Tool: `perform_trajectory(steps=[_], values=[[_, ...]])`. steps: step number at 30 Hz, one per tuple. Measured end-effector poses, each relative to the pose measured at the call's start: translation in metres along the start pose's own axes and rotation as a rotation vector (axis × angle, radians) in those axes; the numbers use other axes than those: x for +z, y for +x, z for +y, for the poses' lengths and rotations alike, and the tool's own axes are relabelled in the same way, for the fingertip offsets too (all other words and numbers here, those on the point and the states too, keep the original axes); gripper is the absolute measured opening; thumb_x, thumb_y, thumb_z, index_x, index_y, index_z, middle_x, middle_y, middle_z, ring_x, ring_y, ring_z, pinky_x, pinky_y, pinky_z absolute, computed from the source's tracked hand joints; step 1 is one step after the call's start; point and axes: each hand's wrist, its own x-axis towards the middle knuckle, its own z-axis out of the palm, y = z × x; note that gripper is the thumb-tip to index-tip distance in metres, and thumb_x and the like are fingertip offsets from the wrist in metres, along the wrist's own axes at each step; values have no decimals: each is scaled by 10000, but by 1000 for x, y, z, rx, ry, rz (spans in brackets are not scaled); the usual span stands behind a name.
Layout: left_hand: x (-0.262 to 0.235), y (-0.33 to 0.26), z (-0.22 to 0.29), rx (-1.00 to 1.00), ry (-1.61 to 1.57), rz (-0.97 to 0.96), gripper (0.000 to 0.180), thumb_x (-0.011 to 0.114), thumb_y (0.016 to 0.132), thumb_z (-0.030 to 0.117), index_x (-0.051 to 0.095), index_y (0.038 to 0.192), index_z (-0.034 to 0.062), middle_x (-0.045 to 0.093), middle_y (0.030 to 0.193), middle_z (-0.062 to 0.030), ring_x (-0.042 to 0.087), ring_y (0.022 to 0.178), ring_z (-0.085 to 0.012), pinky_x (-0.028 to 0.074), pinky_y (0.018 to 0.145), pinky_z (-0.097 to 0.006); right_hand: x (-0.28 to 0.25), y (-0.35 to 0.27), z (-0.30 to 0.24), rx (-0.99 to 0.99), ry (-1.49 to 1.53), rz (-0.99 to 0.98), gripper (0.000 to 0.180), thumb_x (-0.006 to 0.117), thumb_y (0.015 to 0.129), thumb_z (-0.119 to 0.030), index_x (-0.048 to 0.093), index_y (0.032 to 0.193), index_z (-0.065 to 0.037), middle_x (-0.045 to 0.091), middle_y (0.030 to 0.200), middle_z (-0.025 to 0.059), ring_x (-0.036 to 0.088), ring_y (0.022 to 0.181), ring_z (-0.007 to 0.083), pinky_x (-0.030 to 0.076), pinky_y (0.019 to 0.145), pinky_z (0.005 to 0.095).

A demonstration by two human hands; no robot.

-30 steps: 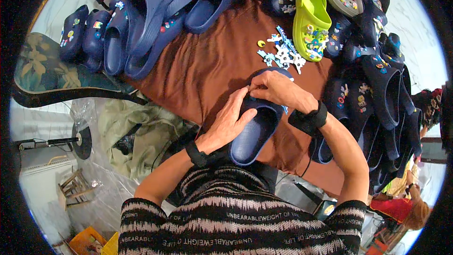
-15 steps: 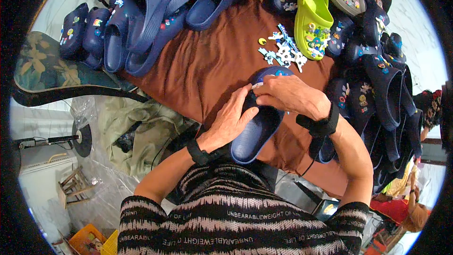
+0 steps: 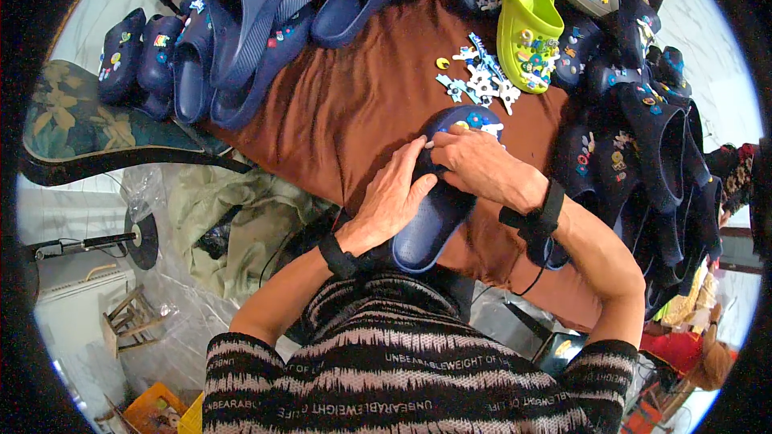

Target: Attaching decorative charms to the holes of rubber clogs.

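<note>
A navy blue clog (image 3: 438, 213) lies lengthwise on a brown cloth (image 3: 354, 112) in front of me. My left hand (image 3: 394, 201) grips its left side, fingers curled over the rim. My right hand (image 3: 474, 162) presses down on the toe part, where small coloured charms (image 3: 474, 120) sit in the holes. Both wrists wear black bands. A little pile of loose white and blue charms (image 3: 482, 80) lies just beyond the toe.
Rows of navy clogs (image 3: 241, 24) with charms line the far left and the right side (image 3: 643, 137). A lime green clog (image 3: 527, 24) lies past the loose charms. A patterned cushion (image 3: 88, 124) and crumpled green fabric (image 3: 233, 217) are at the left.
My right hand has slid from the clog's left rim over onto the toe part, and my right forearm has swung lower. The left hand keeps its grip.
</note>
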Motion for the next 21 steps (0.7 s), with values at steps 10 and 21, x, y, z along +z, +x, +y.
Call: perform_trajectory(steps=[10, 21], values=[[2, 1, 6, 112, -25, 77, 548, 573, 976, 258, 408, 1407, -38, 451, 1420, -235, 437, 1348, -367, 351, 1124, -416, 2, -16, -1, 113, 201, 165, 320, 748, 751, -154, 666, 1043, -53, 625, 1056, 124, 581, 1084, 344, 476, 936, 460], [0, 1, 3, 117, 94, 95, 415, 599, 956, 241, 558, 1254, -44, 518, 1354, -241, 490, 1289, -401, 389, 1091, -432, 8, -15, -6, 77, 54, 212, 325, 743, 745, -163, 663, 1049, -78, 625, 1023, 107, 572, 1093, 308, 431, 990, 457]])
